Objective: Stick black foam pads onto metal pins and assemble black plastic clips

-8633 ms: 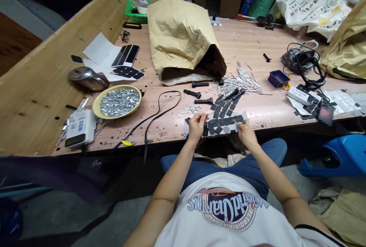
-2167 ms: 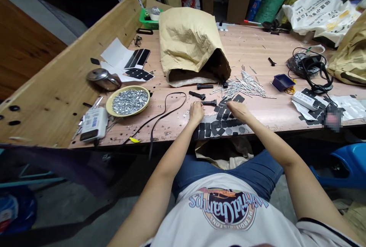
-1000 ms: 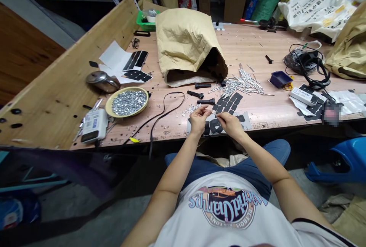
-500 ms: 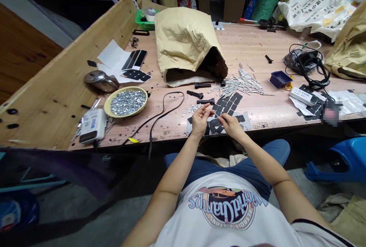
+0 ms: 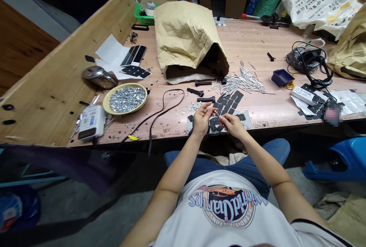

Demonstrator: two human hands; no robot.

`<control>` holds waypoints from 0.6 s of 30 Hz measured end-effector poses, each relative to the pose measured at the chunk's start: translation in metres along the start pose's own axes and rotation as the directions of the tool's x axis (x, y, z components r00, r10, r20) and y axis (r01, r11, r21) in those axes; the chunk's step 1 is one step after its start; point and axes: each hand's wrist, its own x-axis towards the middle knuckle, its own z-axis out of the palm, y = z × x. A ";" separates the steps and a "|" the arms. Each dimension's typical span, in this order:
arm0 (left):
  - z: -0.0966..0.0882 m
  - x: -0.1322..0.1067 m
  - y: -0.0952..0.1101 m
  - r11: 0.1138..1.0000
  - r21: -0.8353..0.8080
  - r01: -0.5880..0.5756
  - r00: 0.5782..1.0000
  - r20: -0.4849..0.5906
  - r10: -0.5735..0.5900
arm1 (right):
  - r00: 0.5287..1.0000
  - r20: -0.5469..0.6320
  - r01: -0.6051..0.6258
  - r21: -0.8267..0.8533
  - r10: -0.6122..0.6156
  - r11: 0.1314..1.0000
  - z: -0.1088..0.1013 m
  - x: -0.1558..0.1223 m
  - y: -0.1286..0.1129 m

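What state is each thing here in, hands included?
Sack, on its side, mouth open.
Dish, full of metal bits.
Pins, in a loose heap.
Sheet, flat at the table edge, black pads on it.
Left hand, raised, grip unclear.
Right hand, fingertips pinched shut.

A paper sack (image 5: 185,33) lies on the surface (image 5: 248,44); a dish (image 5: 125,99) of silver bits sits left of it, a blue tray (image 5: 281,77) right.

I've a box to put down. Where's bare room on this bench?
Barest: the bench top beyond the pin pile, between the paper sack and the cable bundle. The near edge is crowded with black pads and small loose hardware.
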 end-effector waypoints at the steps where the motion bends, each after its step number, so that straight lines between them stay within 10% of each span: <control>1: 0.000 0.000 0.000 1.000 -0.002 -0.008 1.000 -0.006 0.008 | 1.000 0.006 -0.013 0.027 0.013 1.000 0.000 0.000 0.002; 18: 0.010 -0.013 -0.018 0.991 -0.001 0.135 0.988 0.074 -0.135 | 0.988 0.131 -0.099 0.105 0.085 0.990 -0.014 -0.052 0.043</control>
